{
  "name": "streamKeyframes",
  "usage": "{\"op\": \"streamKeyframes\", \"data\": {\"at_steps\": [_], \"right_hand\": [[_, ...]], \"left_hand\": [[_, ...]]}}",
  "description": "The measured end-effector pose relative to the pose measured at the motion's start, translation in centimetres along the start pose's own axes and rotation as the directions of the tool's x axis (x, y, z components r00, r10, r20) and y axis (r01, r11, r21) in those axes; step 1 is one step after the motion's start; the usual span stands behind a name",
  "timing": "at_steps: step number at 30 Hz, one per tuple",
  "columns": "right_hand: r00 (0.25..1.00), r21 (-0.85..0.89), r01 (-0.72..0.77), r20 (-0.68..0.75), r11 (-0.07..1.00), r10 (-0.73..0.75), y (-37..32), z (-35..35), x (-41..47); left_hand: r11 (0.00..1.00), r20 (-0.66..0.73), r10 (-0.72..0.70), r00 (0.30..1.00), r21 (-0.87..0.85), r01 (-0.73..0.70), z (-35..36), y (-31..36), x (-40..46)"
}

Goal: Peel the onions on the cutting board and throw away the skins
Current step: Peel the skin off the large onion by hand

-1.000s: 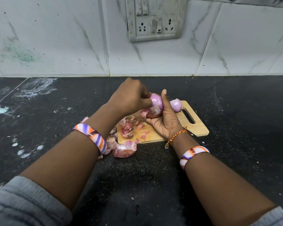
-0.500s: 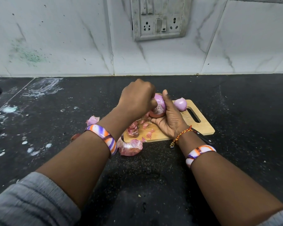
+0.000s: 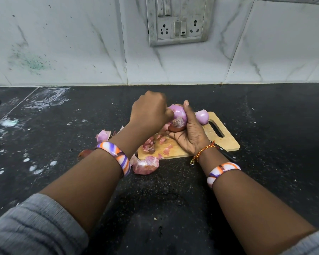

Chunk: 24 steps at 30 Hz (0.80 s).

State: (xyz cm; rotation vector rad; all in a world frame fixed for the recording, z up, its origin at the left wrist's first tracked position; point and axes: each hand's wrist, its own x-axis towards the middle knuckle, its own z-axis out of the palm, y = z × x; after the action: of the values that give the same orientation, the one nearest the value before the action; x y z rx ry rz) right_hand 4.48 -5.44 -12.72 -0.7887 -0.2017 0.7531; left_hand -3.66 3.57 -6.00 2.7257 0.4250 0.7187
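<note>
Peeling is under way: the right hand (image 3: 189, 134) cups an onion (image 3: 178, 116) above the cutting board (image 3: 223, 142) while the left hand (image 3: 149, 112) pinches its skin, so next comes pulling that strip free, with loose skins (image 3: 145, 164) on the tabletop (image 3: 265, 111) yet to bin.

knife (image 3: 226, 153) mostly hidden under right wrist, left fingertips hidden behind onion (image 3: 177, 115)

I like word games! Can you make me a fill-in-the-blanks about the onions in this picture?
1. The right hand holds an ____.
2. The peeled onion sits on the wooden ____.
3. Both wrists wear a striped ____.
4. The left hand pinches the held onion to pull off its ____.

Missing words: onion; cutting board; bangle; skin
</note>
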Motion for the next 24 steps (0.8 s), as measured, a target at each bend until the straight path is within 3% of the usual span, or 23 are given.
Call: {"op": "streamKeyframes", "data": {"at_steps": [4,11,16,24], "right_hand": [[1.0,0.024,0.006,-0.019,1.0,-0.005,-0.2,-0.1,-0.1],[1.0,0.012,0.018,0.004,1.0,-0.018,-0.2,0.2,-0.2],[0.999,-0.022,0.036,0.012,0.999,-0.035,0.1,0.1,-0.1],[0.998,-0.011,0.042,0.037,0.999,-0.041,0.0,0.1,-0.1]], "left_hand": [[0.954,-0.024,0.005,1.0,-0.301,-0.012,0.4,-0.7,-0.2],[0.946,-0.038,0.025,0.999,-0.323,-0.036,0.1,-0.5,-0.2],[0.984,-0.053,0.023,0.998,-0.177,-0.032,0.3,0.2,-0.4],[0.971,-0.014,0.094,0.995,0.222,-0.089,0.4,2.0,-1.0]]}}
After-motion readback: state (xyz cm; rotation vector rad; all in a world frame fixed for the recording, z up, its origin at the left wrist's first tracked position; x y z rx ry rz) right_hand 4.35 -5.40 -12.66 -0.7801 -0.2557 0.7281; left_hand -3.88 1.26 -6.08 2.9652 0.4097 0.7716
